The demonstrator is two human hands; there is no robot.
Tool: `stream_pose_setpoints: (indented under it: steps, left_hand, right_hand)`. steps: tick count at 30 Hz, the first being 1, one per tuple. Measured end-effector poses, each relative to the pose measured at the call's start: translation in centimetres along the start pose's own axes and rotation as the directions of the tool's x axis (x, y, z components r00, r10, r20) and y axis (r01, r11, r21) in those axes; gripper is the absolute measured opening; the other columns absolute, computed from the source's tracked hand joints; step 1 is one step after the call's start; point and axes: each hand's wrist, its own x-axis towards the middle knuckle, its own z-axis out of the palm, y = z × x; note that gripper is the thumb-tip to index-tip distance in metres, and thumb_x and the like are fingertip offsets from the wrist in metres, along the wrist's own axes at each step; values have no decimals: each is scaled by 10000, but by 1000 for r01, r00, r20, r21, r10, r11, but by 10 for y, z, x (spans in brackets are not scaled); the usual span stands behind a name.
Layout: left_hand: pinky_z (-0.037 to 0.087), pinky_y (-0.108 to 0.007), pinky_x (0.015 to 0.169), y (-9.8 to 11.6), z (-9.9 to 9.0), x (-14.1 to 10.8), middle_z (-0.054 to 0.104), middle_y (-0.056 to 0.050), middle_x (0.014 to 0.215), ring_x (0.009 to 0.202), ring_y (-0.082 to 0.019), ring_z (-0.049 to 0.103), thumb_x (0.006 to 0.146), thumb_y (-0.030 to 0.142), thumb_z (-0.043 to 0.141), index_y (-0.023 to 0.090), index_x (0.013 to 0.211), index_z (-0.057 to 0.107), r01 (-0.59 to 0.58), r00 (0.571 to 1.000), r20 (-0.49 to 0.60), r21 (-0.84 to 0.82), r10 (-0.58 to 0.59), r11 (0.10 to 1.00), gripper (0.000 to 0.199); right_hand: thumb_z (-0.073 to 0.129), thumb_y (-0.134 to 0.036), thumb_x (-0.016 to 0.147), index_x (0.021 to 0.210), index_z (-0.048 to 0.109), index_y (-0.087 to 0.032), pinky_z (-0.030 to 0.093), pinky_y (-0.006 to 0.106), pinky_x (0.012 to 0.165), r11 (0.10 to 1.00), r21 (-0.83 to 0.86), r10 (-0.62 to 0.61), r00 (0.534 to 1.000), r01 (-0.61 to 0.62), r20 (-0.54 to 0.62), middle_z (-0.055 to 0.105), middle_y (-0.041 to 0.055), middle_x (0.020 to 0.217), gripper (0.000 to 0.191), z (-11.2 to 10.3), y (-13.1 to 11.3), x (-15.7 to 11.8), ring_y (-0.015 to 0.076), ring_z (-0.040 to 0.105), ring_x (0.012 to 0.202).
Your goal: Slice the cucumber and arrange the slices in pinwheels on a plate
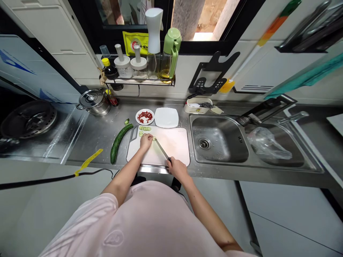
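On the counter lies a white cutting board (174, 142). My right hand (177, 167) is closed round the black handle of a knife (162, 149), whose blade points up and left over the board. At the blade's tip, my left hand (146, 141) pinches a small pale green piece, seemingly cucumber (154, 139). Several cucumber slices (145, 128) rest at the board's upper left. A whole dark green cucumber (118, 142) lies left of the board. Behind the board stand a plate of chopped red pieces (145, 116) and a bare white square plate (166, 117).
A double sink (219, 141) with a faucet (268, 110) is on the right, a plastic bag in its right basin. A lidded pot (93, 102) and a pan (28, 119) stand left. Bottles and jars fill a wall shelf (142, 82). A yellow-tagged cable (53, 180) hangs front left.
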Motion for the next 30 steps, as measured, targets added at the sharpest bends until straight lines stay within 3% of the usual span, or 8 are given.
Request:
stream_pose_setpoints:
  steps: [30]
  left_hand:
    - [456, -267, 809, 1, 0, -4, 617, -55, 909, 793, -156, 589, 794, 158, 547, 180, 860, 686, -7, 1000, 4, 38, 7, 999, 156]
  right_hand:
    - [299, -366, 978, 1123, 527, -165, 413, 301, 765, 999, -32, -6, 998, 8, 55, 664, 137, 1023, 337, -9, -10, 15, 233, 632, 968]
